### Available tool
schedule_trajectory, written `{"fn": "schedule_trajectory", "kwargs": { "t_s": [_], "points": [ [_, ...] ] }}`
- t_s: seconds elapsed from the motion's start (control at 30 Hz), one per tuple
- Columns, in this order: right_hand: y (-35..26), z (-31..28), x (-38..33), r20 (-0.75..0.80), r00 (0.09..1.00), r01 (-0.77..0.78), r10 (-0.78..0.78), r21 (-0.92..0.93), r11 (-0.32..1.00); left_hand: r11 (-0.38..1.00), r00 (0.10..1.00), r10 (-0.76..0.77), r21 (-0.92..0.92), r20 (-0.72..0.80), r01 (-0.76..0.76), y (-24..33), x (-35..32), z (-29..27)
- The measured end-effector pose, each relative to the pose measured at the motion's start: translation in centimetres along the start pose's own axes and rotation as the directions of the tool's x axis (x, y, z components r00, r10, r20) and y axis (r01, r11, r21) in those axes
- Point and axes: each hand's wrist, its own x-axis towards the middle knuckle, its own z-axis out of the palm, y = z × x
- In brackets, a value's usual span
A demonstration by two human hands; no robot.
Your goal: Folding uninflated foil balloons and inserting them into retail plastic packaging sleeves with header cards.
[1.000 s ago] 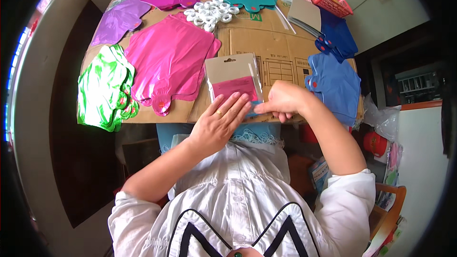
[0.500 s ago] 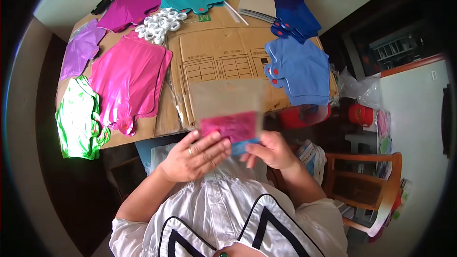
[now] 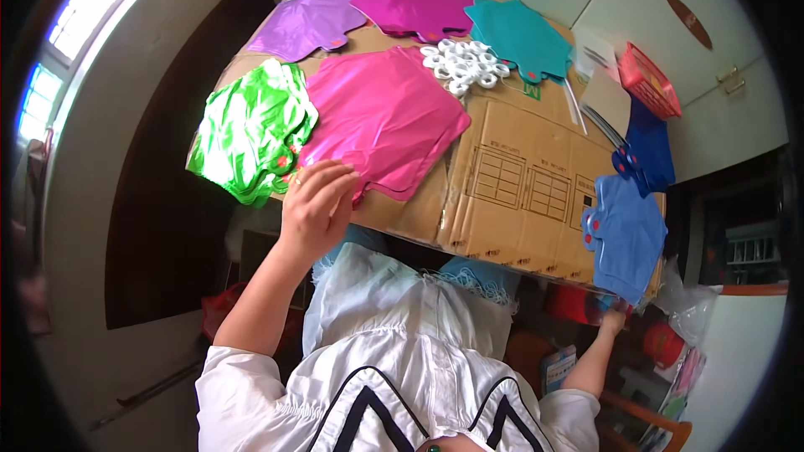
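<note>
My left hand [image 3: 316, 205] is over the front edge of the table, at the lower end of a stack of pink foil shapes [image 3: 389, 121] that look like flat, uninflated balloons. Its fingers are loosely bent, and nothing shows between them. Beside it lies a shiny green foil stack [image 3: 255, 125] with red dots. My right hand [image 3: 615, 320] reaches low past the table's right front corner, beside a red container [image 3: 571, 305]. A bit of a blue packet [image 3: 605, 305] shows at its fingers, which are small and partly hidden.
Further stacks ring the cardboard-covered table [image 3: 523, 201]: lilac [image 3: 310, 23], purple [image 3: 414, 4], teal [image 3: 521, 33], dark blue [image 3: 653, 146] and light blue [image 3: 628, 238]. White ribbon rolls [image 3: 465, 65] lie among them. A red basket [image 3: 649, 79] stands far right; a wooden chair [image 3: 653, 423] is low right.
My hands have parted from in front of me. The left went to the pink stack, while the right carried the pink-and-blue packet down to the right. The view has swung left.
</note>
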Motion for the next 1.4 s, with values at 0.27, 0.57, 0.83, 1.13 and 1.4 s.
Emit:
{"fn": "schedule_trajectory", "kwargs": {
  "t_s": [0.27, 0.57, 0.83, 1.13, 1.4],
  "points": [
    [-21.6, -12.2, -8.0, -0.79, 0.564, 0.61, -0.24, 0.203, 0.766, 0.971, 0.97, -0.225, -0.063, 0.087, 0.231, -3.7, -1.4, -1.6],
    [-54.6, -0.1, -30.9, 0.208, -0.031, 0.615, -0.978, 0.775, 0.146, 0.97, 0.985, -0.171, -0.173, 0.023, 0.173, -4.8, -1.2, -1.0],
    [-57.3, 4.7, -31.9, 0.39, -0.136, 0.663, -0.911, 0.719, 0.209, 0.993, 0.975, -0.116, -0.047, -0.188, 0.11, -4.5, -1.1, -1.5],
    [-56.6, 4.5, -32.7, 0.326, -0.059, 0.655, -0.944, 0.726, 0.21, 0.992, 0.983, -0.122, -0.011, -0.14, 0.122, -3.9, -0.9, -1.0],
    [-57.7, 5.3, -30.9, 0.535, 0.016, 0.426, -0.845, 0.761, 0.49, 0.996, 0.995, 0.031, 0.092, -0.097, -0.022, -3.6, -0.3, -1.4]
  ]
}}
